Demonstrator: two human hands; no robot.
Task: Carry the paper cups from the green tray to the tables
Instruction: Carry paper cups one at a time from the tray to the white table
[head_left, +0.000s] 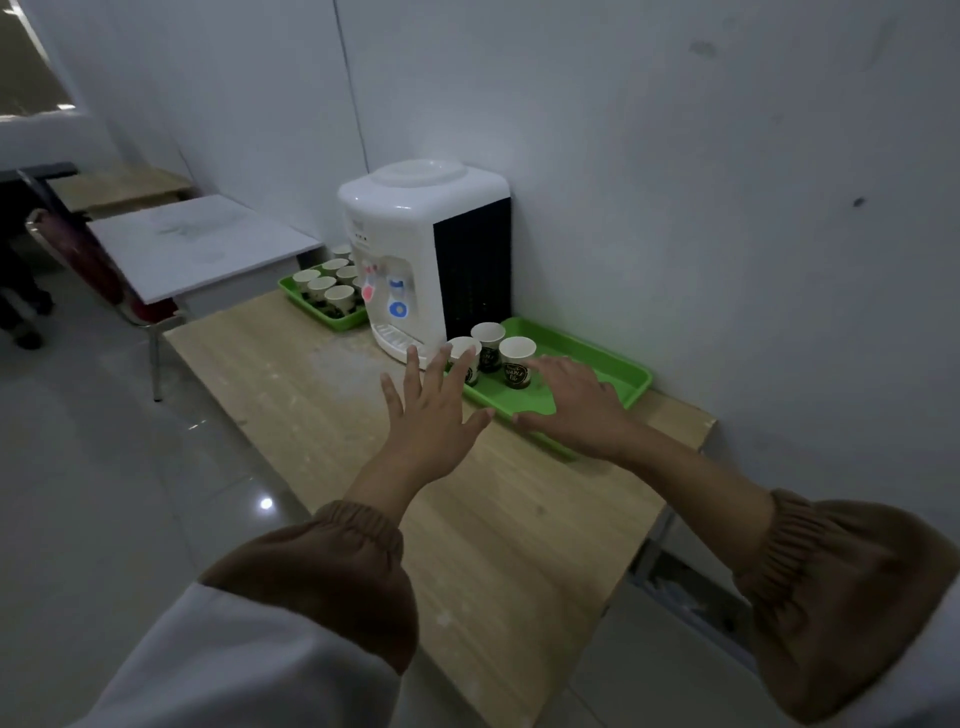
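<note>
The left hand (431, 410) is spread wide, palm down, fingers straight and apart, holding nothing; it hangs over the wooden counter (363, 483) just outside the left end of the green tray (618, 366), and its fingertips overlap the nearest cup (464, 347) in this view, though contact cannot be told. The right hand (576, 410) is also flat and empty, fingers stretched forward over the tray's floor, its thumb above the tray's front rim and its fingertips just short of the right cup (517, 358). Brown gathered sleeves (358, 571) cover both forearms. The tray lies at the back right corner of the counter, against the wall (727, 182). Three white paper cups with dark printed bands stand upright and close together at the tray's left end: the nearest cup, the right cup, and a back cup (488, 336) behind and between them. A white water dispenser (415, 234) stands just left of the tray, at the counter's back edge. Beyond it, at the counter's far end, a second green tray (292, 292) holds a cluster of more cups (338, 297). Past that end are a white table (197, 244) and a chair (104, 275).
</note>
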